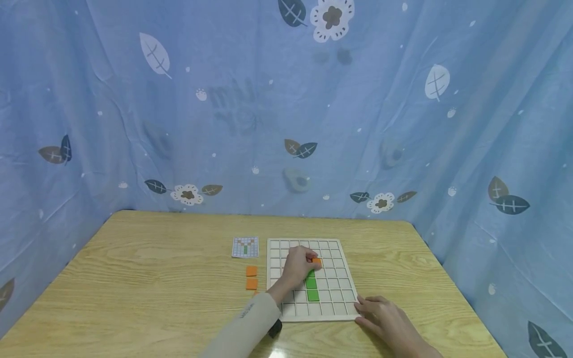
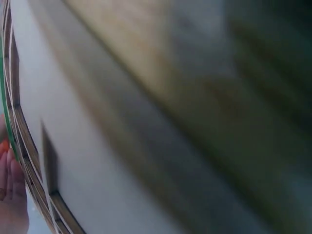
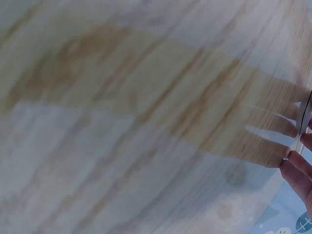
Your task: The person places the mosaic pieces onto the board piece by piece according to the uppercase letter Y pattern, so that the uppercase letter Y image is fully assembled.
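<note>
In the head view, my left hand point(image 1: 297, 264) reaches over a white grid board point(image 1: 329, 311) and pinches an orange square tile point(image 1: 317, 261) between thumb and fingers. The tile is at a cell just above a column of green tiles point(image 1: 313, 295). That forearm hides part of the board's left side. At the board's near right corner, my right hand point(image 1: 386, 318) rests its fingertips and thumb against the edge. The right wrist view shows those fingers point(image 3: 298, 175) at the thin board edge. The left wrist view is mostly blurred board and table.
Loose orange tiles point(image 1: 251, 284) lie left of the board, one partly covered by the left sleeve point(image 1: 250, 318). Behind them is a small pattern card point(image 1: 245, 247) with a coloured grid. A blue patterned curtain point(image 1: 250, 124) hangs round the wooden table point(image 1: 147, 283).
</note>
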